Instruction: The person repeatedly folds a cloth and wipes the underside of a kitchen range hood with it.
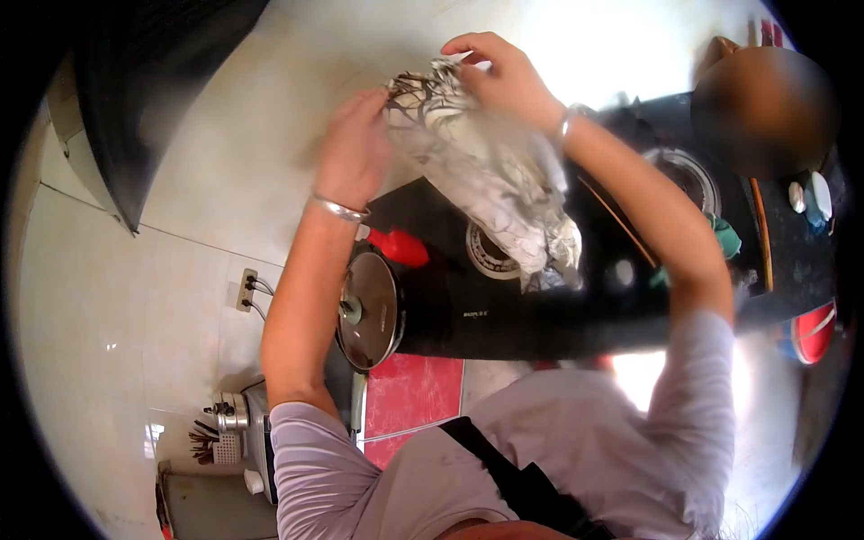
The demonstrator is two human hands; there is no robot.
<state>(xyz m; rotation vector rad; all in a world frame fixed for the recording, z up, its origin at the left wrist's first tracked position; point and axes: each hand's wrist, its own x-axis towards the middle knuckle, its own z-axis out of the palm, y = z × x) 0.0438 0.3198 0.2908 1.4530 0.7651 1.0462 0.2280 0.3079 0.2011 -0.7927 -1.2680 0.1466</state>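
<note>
A crumpled white cloth with dark line patterns [490, 171] hangs from both hands over the black stove top. My left hand [355, 148], blurred, has its fingers closed on the cloth's upper left corner. At the upper right corner, my right hand [504, 72] pinches the cloth between thumb and fingers. The cloth's lower end hangs in front of a round burner [490, 252]. Each wrist wears a silver bangle.
A lidded pan [371, 310] and a red item [400, 247] stand left of the cloth. A second burner [684, 180], a green cloth [724, 236], wooden sticks and a dark round pan [765, 108] are on the right. A range hood [153, 72] juts in at the upper left.
</note>
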